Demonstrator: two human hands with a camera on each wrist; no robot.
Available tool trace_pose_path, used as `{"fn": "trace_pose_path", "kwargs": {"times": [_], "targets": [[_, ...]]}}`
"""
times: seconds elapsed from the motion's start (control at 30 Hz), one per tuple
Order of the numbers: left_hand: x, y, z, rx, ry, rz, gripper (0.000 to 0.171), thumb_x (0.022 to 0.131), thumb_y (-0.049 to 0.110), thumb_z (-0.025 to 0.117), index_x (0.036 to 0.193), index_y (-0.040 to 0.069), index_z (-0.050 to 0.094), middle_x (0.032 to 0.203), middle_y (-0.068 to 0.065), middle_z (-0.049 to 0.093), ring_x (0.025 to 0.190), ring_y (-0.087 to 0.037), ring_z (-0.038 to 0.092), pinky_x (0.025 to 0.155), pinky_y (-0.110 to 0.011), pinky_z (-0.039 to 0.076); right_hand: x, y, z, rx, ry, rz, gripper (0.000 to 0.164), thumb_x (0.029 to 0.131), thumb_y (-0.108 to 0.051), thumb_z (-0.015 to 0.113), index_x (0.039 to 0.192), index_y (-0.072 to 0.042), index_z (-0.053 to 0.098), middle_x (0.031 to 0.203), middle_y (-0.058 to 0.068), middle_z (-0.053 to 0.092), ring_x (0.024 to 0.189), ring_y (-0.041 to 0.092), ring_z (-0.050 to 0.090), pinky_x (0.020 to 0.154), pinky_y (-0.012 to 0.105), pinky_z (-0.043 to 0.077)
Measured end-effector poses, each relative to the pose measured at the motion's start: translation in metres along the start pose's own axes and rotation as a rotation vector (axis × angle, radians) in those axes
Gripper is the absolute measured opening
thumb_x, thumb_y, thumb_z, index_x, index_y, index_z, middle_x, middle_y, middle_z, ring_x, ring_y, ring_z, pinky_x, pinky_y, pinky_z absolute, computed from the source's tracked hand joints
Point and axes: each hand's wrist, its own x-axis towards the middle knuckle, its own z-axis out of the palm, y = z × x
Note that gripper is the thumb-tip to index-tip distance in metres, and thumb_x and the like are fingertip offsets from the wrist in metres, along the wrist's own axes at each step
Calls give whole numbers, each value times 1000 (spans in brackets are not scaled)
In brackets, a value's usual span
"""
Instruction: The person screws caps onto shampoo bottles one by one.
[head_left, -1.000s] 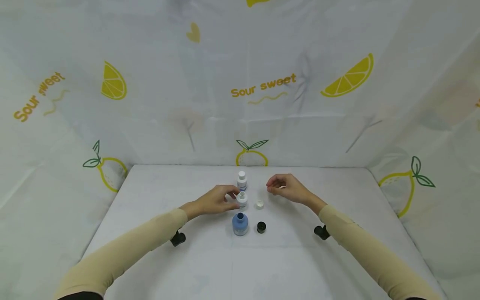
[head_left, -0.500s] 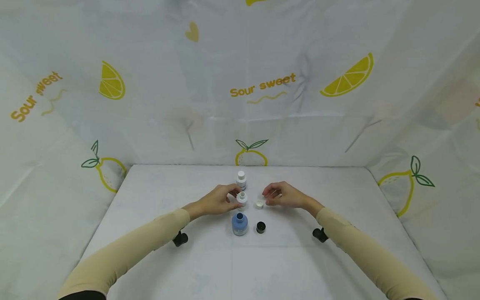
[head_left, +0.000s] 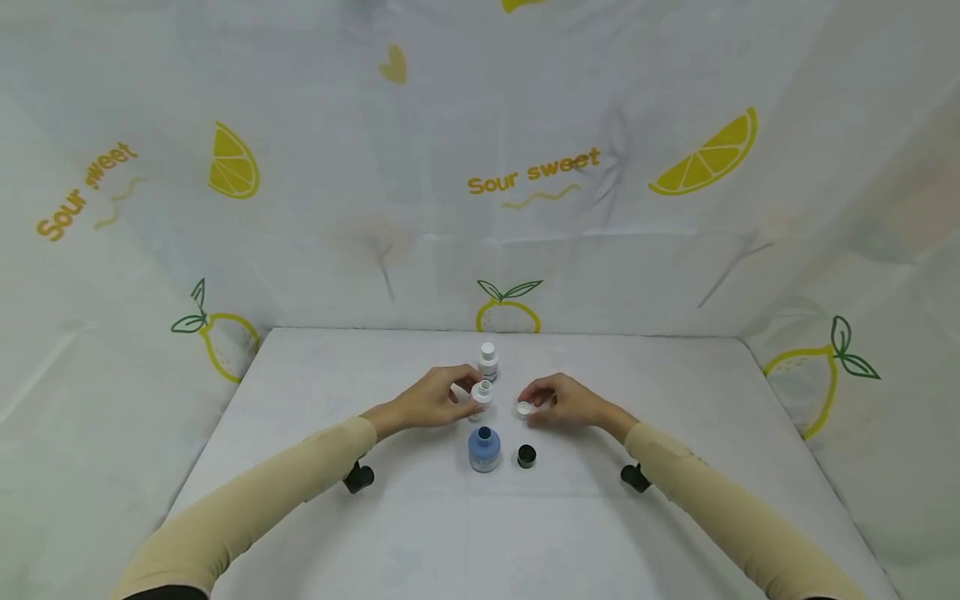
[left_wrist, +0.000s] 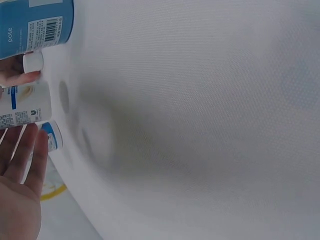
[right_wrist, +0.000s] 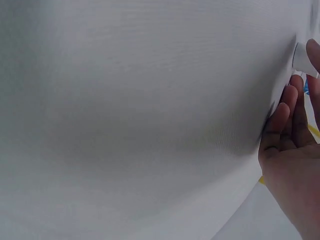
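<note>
My left hand (head_left: 435,400) grips a small white bottle (head_left: 481,397) with an uncapped neck, thumb on the near side and fingers on the far side. The bottle leans a little, and its base shows apart from its shadow in the left wrist view. To its right, my right hand (head_left: 573,402) pinches a small white cap (head_left: 523,410) between thumb and fingertips, close to the tabletop. The cap's hollow side faces up. In the left wrist view the labelled white bottle (left_wrist: 27,102) lies between the white cap (left_wrist: 33,62) and my left hand's fingers.
A blue bottle (head_left: 484,451) with an uncapped neck stands nearer to me. Beside it on the right lies a black cap (head_left: 527,456), hollow side up. Behind the held bottle stands a capped white bottle (head_left: 488,362). A lemon-print cloth (head_left: 615,275) hangs behind the white table (head_left: 375,533).
My right hand has come down and leftward to the white cap and now pinches it. My left hand has closed on the uncapped white bottle, which has shifted slightly and tilted.
</note>
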Motion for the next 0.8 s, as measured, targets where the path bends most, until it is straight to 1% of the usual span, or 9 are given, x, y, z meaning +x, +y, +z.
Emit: {"fn": "trace_pose_path", "kwargs": {"times": [0.13,0.33,0.47,0.57,0.7,0.8], "targets": [[-1,-1,1,-10,4,6,37,97,19,82,130,9,68,123,-5,77,114,-19,74,89,-33,65,-1,1,4,-12,22,-21,31,91,-15,87,119,-4,78,115,9,78,100,14,64,84,20,52],[-2,-1,0,-12,9,12,38,98,19,82,131,8,69,124,-5,77,115,-20,73,90,-35,65,-2,2,5,-16,28,-36,29,92,-16,87,118,-5,78,110,7,77,99,17,64,84,24,52],[-3,1,-2,-10,11,21,39,98,19,82,133,7,68,125,-6,76,116,-21,73,91,-35,65,-1,-1,-1,-24,17,-8,28,93,-19,86,118,-9,78,110,3,78,103,18,68,87,25,54],[-3,2,-5,-9,22,32,40,98,19,82,133,7,68,126,-7,76,116,-23,73,91,-36,66,-1,-6,-7,-5,19,8,28,93,-17,85,119,-10,78,114,4,80,108,17,71,91,28,56],[-3,2,-7,-6,34,35,41,98,20,82,134,7,68,126,-7,76,115,-22,73,91,-34,65,-2,-15,-16,23,28,-8,28,94,-15,83,122,-8,78,119,8,80,111,19,72,94,34,59],[-3,2,-9,-6,32,27,41,97,20,83,134,8,68,126,-6,76,115,-21,73,91,-32,65,-2,-22,-21,24,32,-30,30,96,-15,81,124,-5,77,120,10,79,110,20,70,92,33,60]]}}
